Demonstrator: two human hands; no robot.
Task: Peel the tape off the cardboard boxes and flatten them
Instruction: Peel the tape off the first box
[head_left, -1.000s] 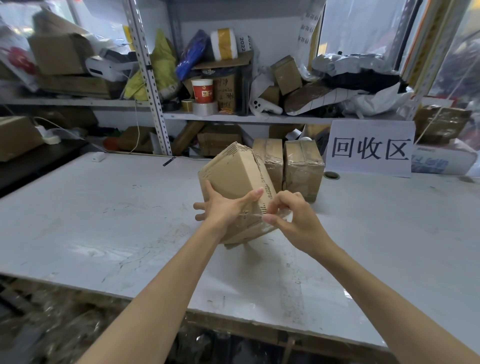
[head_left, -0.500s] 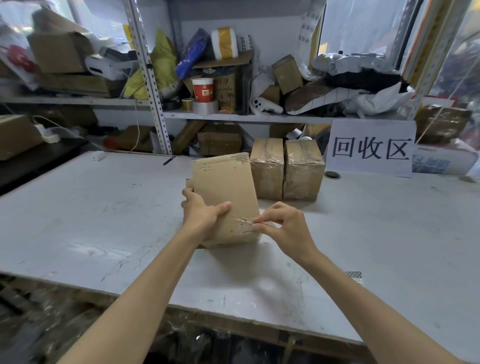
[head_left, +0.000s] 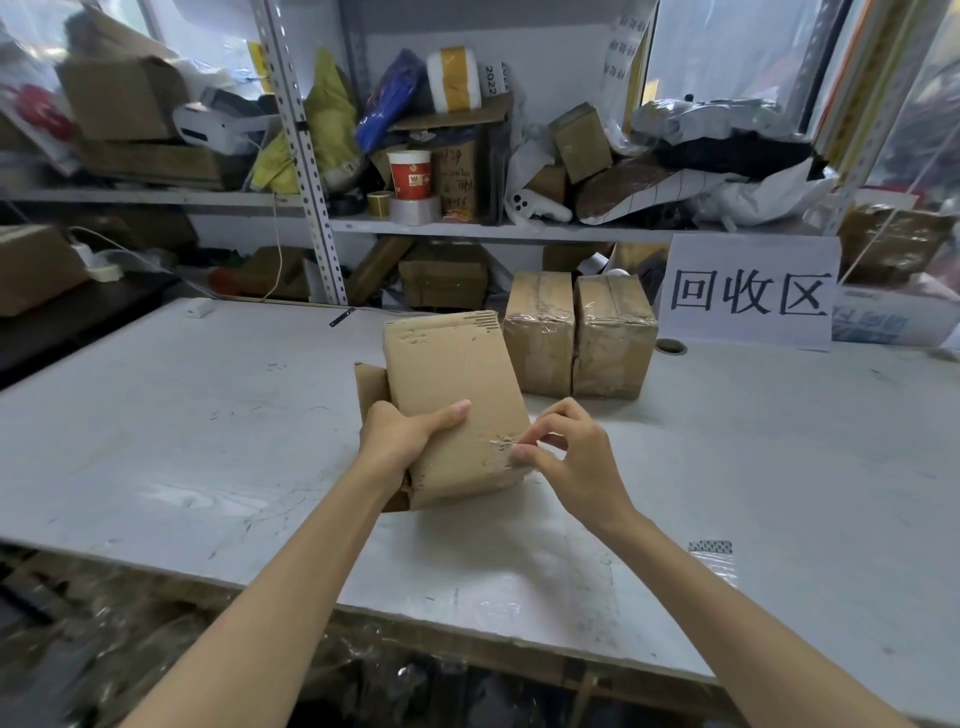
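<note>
A brown cardboard box (head_left: 452, 384) stands tilted on the white table (head_left: 208, 426) in the middle of the view. My left hand (head_left: 402, 434) grips its near left edge, thumb lying across the front face. My right hand (head_left: 563, 452) is at the box's lower right corner, fingertips pinching at clear tape (head_left: 501, 447) on the torn patch there. An open flap (head_left: 370, 387) sticks out behind the box on the left. Two more taped boxes (head_left: 540, 332) (head_left: 613, 338) stand side by side just behind it.
A white sign with black characters (head_left: 750, 291) leans at the back right. Cluttered metal shelves (head_left: 467, 228) rise behind the table. A strip of peeled tape (head_left: 714, 558) lies near the front right edge. A round hole (head_left: 671, 345) sits beside the taped boxes.
The box has been turned from an angled hold in the air to face me and set down on the table. My right hand has gone to the tape at the lower right corner.
</note>
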